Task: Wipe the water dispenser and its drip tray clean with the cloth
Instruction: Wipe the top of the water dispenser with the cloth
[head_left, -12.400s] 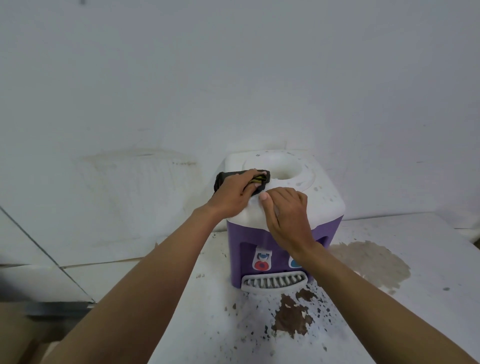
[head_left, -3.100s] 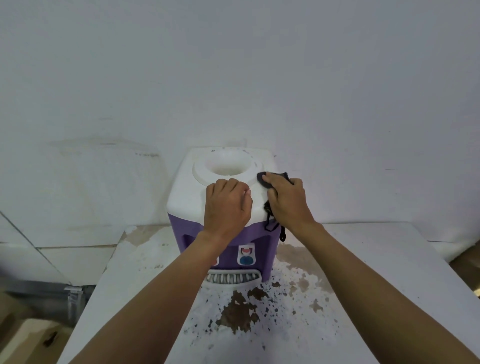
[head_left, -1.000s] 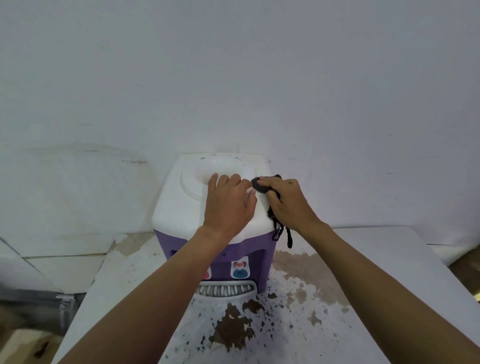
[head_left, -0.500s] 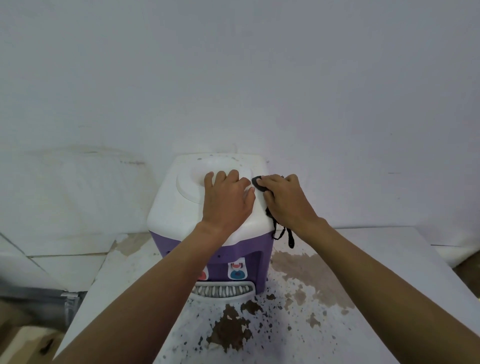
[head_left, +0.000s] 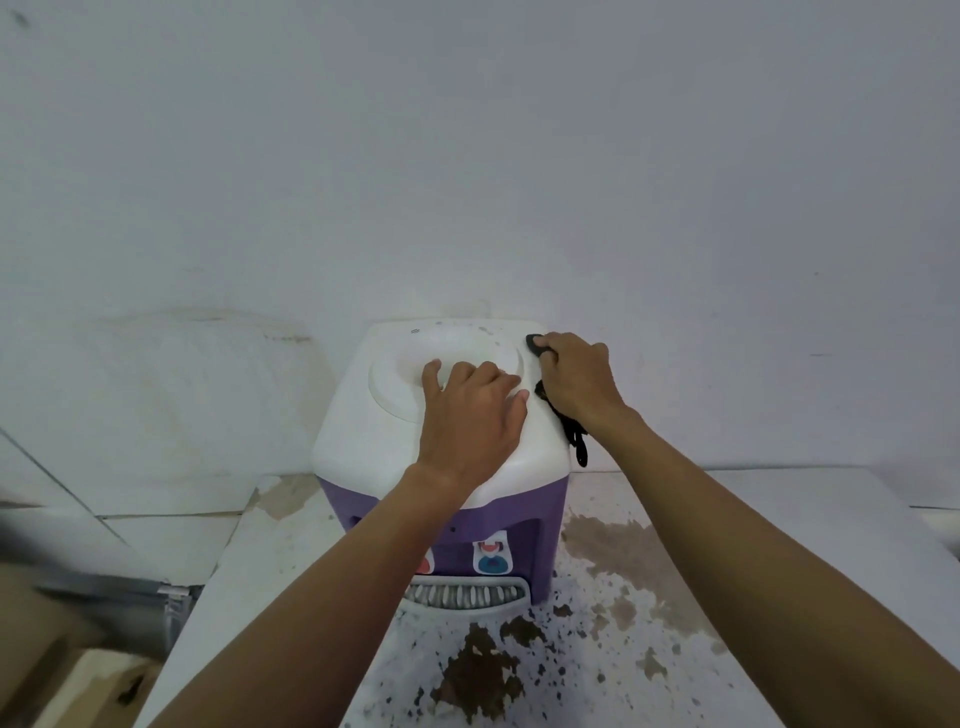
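A small water dispenser (head_left: 363, 441) with a white top and purple body stands on a table against the wall. My left hand (head_left: 470, 421) rests flat on its white top, fingers over the edge of the round recess. My right hand (head_left: 576, 382) grips a dark cloth (head_left: 534, 345) and presses it on the top's far right corner; frayed ends of the cloth (head_left: 575, 441) hang down the right side. The grey slotted drip tray (head_left: 462, 597) sits at the foot of the front, below two tap levers (head_left: 491, 558).
The white table (head_left: 779, 545) has peeled paint with brown patches (head_left: 478, 670) in front of and to the right of the dispenser. A white wall (head_left: 467, 182) rises directly behind. To the left are a lower ledge (head_left: 156, 540) and the floor.
My right hand has slid the cloth farther back along the right side of the top toward the rear corner. My left hand stays pressed on the top.
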